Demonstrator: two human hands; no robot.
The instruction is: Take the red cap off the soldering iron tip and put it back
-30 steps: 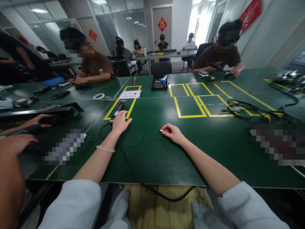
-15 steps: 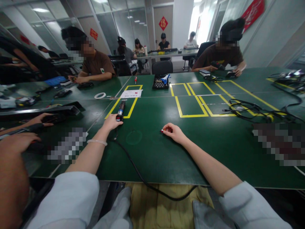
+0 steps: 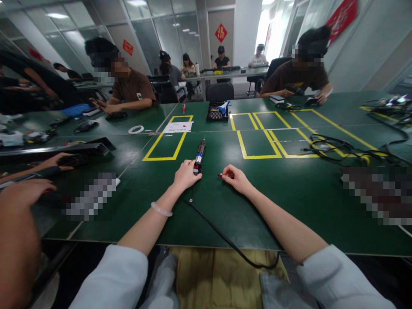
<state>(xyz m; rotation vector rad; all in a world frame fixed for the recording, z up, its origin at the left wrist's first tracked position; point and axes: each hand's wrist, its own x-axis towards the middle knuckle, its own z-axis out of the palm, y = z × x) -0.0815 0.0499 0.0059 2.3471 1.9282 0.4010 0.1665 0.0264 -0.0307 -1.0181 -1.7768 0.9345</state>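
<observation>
My left hand point(image 3: 185, 175) is closed on the rear end of a black corded electric screwdriver point(image 3: 200, 156), which lies pointing away from me on the green table point(image 3: 225, 206). Its black cable point(image 3: 225, 238) trails back over the table's near edge. My right hand point(image 3: 236, 177) rests just to the right, fingers pinched on a small red-tipped part point(image 3: 220, 175).
A yellow taped rectangle point(image 3: 167, 143) with a white paper sheet point(image 3: 177, 126) lies to the far left, more yellow outlines point(image 3: 257, 143) to the far right. A black parts tray point(image 3: 216, 111) stands beyond. Tangled black cables point(image 3: 334, 148) lie right. Other people's hands point(image 3: 22, 193) work at left.
My left hand has drawn the screwdriver out of the yellow rectangle, rightward and toward me, close beside my right hand. My right hand has stayed put.
</observation>
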